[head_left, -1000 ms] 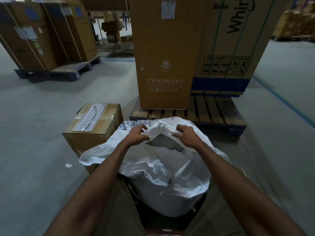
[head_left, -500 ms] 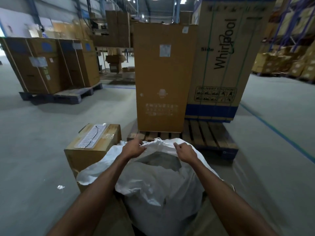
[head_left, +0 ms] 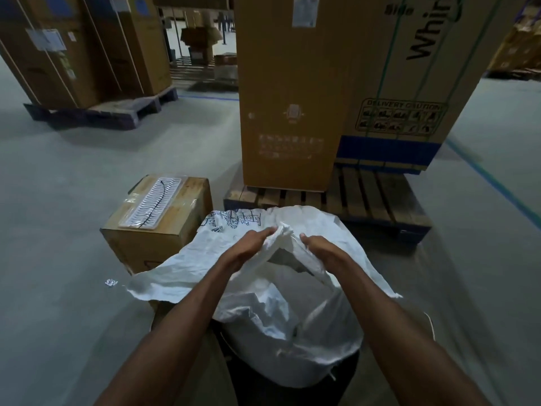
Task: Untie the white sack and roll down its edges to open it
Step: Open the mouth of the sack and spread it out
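Hands work at the sack's mouth: the left hand (head_left: 250, 247) grips a bunched fold of white fabric, and the right hand (head_left: 320, 249) curls its fingers over the opposite edge. The white sack (head_left: 281, 320) stands on the floor directly before the person, beside a cardboard box (head_left: 164, 218) and near a wooden pallet (head_left: 366, 200).
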Action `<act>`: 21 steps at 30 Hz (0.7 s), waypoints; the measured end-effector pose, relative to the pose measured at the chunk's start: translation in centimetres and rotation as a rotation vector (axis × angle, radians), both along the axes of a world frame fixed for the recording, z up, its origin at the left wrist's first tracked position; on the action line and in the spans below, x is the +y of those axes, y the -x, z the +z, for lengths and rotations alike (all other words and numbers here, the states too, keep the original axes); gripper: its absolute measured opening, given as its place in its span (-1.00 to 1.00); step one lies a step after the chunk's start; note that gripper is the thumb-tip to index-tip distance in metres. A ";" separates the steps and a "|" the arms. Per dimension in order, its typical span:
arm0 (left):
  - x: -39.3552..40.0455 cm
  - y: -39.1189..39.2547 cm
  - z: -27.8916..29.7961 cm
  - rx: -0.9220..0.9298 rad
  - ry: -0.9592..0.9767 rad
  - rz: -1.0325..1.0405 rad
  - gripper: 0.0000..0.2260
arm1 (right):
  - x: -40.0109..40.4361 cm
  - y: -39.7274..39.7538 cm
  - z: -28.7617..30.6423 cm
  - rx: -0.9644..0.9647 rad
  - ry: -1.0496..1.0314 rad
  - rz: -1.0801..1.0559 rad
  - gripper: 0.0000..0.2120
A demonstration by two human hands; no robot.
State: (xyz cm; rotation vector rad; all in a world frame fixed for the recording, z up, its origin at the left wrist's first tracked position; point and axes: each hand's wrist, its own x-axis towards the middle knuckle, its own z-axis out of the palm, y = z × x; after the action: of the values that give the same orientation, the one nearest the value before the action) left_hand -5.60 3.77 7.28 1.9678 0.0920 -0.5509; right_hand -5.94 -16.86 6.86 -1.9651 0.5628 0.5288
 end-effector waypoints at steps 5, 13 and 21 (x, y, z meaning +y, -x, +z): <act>-0.6 -1.9 -2.2 -0.183 -0.112 0.008 -0.92 | -0.9 -1.3 -1.4 -0.031 -0.070 -0.098 -0.71; 1.3 -1.5 -1.8 -0.716 -0.155 -0.049 -0.82 | -2.8 0.5 0.0 -0.757 0.483 0.194 -0.76; 1.9 -0.6 -0.6 -1.148 -0.377 -0.234 -0.66 | -3.6 1.2 1.0 -1.080 0.730 0.439 -0.76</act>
State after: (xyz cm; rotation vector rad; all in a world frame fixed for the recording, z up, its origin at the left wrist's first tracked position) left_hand -5.04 5.68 6.73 2.3936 -0.8018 0.5481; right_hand -7.10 -20.49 7.84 -2.6787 -0.4439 -0.6036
